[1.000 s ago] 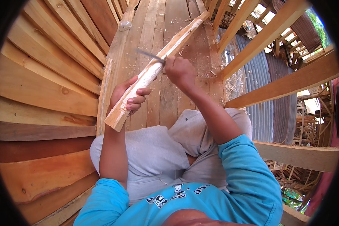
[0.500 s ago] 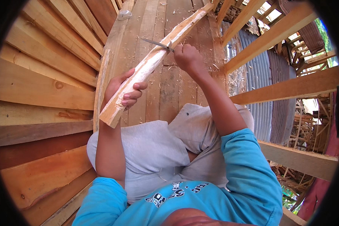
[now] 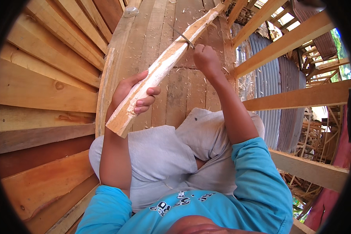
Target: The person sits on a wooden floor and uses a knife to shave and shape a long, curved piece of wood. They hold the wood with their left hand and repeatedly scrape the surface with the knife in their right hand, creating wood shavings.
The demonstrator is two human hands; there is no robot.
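Plainly, the head view shows a long wooden stick lying across the palm of the left hand, raised over the plank floor. Its thumb lies along the stick's left side and the other fingers curl around from beneath, their tips pressing the right side; the near end juts out past the grip, above the left forearm. The long axis runs slantwise from the floor's near left edge toward its far right corner; whether the far tip touches anything, I cannot tell. The right hand makes a tight fist at a thin metal knife, its handle hidden, the blade crossing the stick beyond the middle. The wood is squared and tan at the near end, narrower farther out, with rough, whitish faces. Curled shavings dot the smooth brown boards.
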